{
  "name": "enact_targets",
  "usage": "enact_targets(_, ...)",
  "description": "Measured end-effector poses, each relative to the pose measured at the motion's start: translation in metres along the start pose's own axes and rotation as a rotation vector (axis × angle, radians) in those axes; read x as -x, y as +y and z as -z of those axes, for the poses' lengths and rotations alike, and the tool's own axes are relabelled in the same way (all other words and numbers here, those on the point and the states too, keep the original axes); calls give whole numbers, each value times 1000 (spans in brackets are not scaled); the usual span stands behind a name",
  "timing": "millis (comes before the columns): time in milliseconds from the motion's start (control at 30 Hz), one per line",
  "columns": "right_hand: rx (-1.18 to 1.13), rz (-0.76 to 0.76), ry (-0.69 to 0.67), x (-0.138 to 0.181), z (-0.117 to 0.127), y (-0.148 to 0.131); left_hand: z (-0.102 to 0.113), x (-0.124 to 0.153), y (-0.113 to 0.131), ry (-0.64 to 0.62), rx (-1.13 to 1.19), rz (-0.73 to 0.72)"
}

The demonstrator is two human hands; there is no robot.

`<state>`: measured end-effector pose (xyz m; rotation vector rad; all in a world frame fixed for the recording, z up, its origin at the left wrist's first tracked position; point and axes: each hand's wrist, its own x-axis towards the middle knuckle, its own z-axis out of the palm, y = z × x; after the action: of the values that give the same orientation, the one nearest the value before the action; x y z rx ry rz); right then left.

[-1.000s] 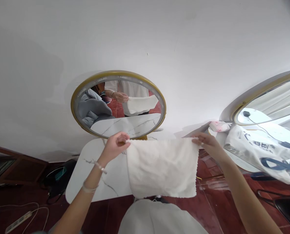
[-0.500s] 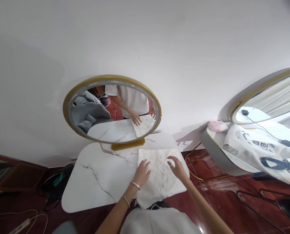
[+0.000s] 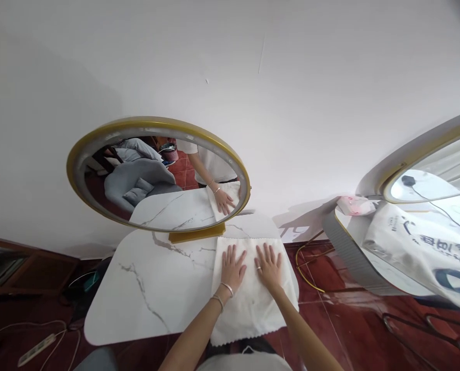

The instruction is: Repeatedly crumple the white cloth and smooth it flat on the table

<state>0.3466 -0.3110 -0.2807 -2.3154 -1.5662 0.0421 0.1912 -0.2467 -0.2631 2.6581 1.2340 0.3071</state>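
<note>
A white cloth point(image 3: 249, 304) lies spread on the right part of a white marble-patterned table point(image 3: 152, 293), its near edge hanging over the table's front. My left hand point(image 3: 233, 267) rests flat on the cloth with fingers stretched out. My right hand point(image 3: 269, 265), wearing a ring, lies flat beside it, fingers apart. Both palms press on the cloth's far half, side by side.
A round gold-framed mirror point(image 3: 158, 175) stands at the table's back against the white wall. To the right another table holds a white printed bag point(image 3: 419, 247) and a pink pack point(image 3: 356, 205). A power strip point(image 3: 36, 349) and cables lie on the red floor at left.
A second ago I held the cloth up by its top corners. It now lies on the table, and both hands have flattened onto it side by side.
</note>
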Motion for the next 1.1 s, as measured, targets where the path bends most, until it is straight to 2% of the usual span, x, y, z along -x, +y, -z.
enact_targets(133,17,13,-8,-24,1,0,0,-19,-4,63,17,25)
enact_targets(200,17,26,-13,-36,0,-1,1,-29,-10,147,41,102)
enact_targets(333,12,57,-10,-51,-3,-3,-1,-41,-27,460,98,576)
enact_targets(400,-6,67,-2,-53,-4,-3,-1,-43,-35,520,131,669)
enact_targets(633,-33,78,26,-52,-3,-2,7,-44,-37,407,181,412)
enact_targets(800,4,136,-29,-60,-5,-2,5,-55,-32,278,135,227)
enact_targets(967,9,149,-47,-82,-7,-2,4,-75,-39,176,5,164)
enact_targets(1100,7,128,-66,-109,-9,-3,5,-105,-54,128,15,213)
